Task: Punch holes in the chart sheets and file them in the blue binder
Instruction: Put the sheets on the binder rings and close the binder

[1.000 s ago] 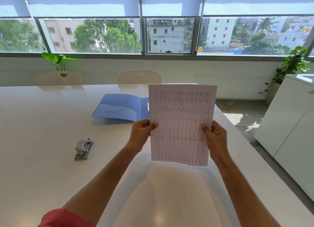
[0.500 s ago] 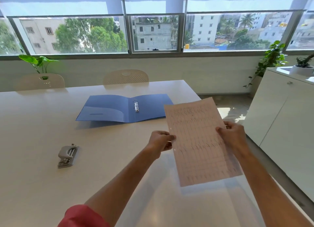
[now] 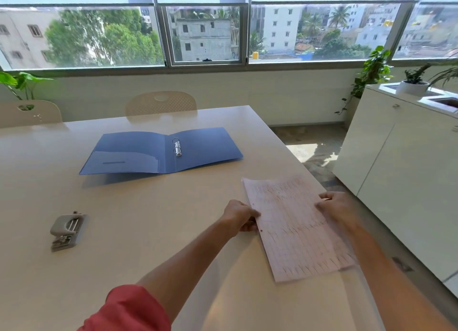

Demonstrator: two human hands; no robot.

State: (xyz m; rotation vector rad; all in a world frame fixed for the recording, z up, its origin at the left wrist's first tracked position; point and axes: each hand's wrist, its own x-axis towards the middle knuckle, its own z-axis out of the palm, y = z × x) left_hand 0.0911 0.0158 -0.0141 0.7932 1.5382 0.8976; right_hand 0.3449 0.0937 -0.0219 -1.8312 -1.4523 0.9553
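The pink chart sheets [image 3: 295, 229] lie almost flat, low over the table's right edge, with punched holes along their left margin. My left hand [image 3: 241, 218] pinches that left margin. My right hand [image 3: 338, 208] grips the right edge. The blue binder [image 3: 138, 152] lies open and flat farther back, its metal rings [image 3: 177, 147] at the spine. A grey hole punch [image 3: 67, 230] sits on the table to the left, apart from both hands.
The white table [image 3: 148, 231] ends just right of the sheets, with floor beyond. A white cabinet [image 3: 401, 172] with potted plants stands to the right. Two beige chairs [image 3: 161, 105] are tucked in at the far side, under the windows.
The sheets were upright in front of me; both hands have lowered them to the right until nearly flat by the table edge. The view has turned right.
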